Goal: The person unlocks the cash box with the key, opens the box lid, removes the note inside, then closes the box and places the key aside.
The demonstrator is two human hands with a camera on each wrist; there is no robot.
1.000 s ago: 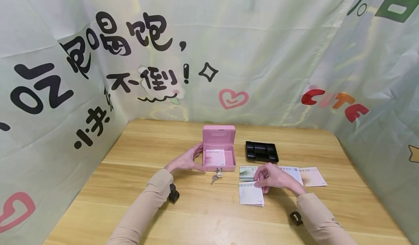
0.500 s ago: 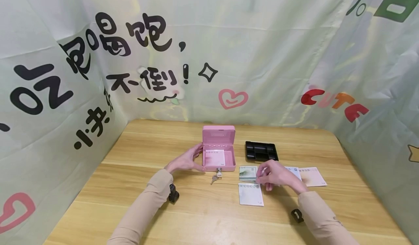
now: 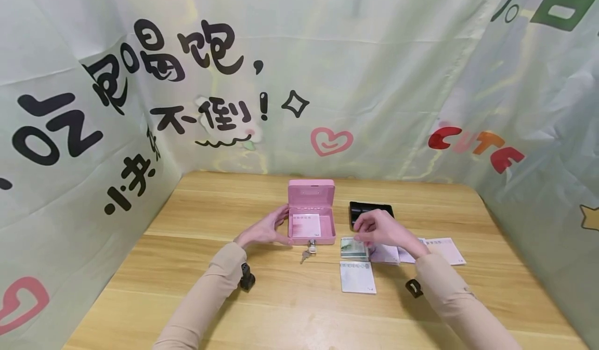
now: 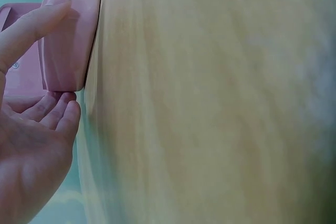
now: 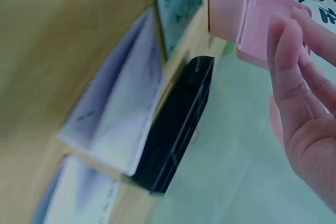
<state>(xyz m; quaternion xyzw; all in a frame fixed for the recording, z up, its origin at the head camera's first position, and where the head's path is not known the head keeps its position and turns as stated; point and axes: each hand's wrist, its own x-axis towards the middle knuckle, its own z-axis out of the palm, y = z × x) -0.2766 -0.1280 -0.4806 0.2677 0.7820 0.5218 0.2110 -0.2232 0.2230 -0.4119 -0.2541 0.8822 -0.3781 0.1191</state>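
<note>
A pink cash box point(image 3: 329, 229) stands with its lid up and a pinkish play banknote point(image 3: 306, 226) lying inside. My left hand point(image 3: 265, 229) grips its left side, thumb at the front and fingers at the back, as the left wrist view also shows. Keys point(image 3: 305, 256) hang from the lock point(image 3: 312, 246) at the box's front. Over the notes hovers my right hand point(image 3: 386, 230), fingers loosely bent and nothing between them. Under and near it lie a green banknote stack point(image 3: 354, 248), a lilac note point(image 5: 128, 98) bent up in the right wrist view, and a pale blue note point(image 3: 357, 278).
Behind the right hand sits a black compartment tray point(image 3: 359, 210), partly hidden. More notes point(image 3: 448, 251) lie in the row to the right. The wooden table point(image 3: 243, 194) is walled by a printed curtain point(image 3: 393, 105) at the back and sides.
My right hand has let go of the pale blue note, then risen and shifted back and left over the green stack, uncovering a lilac note. My left hand stays on the cash box.
</note>
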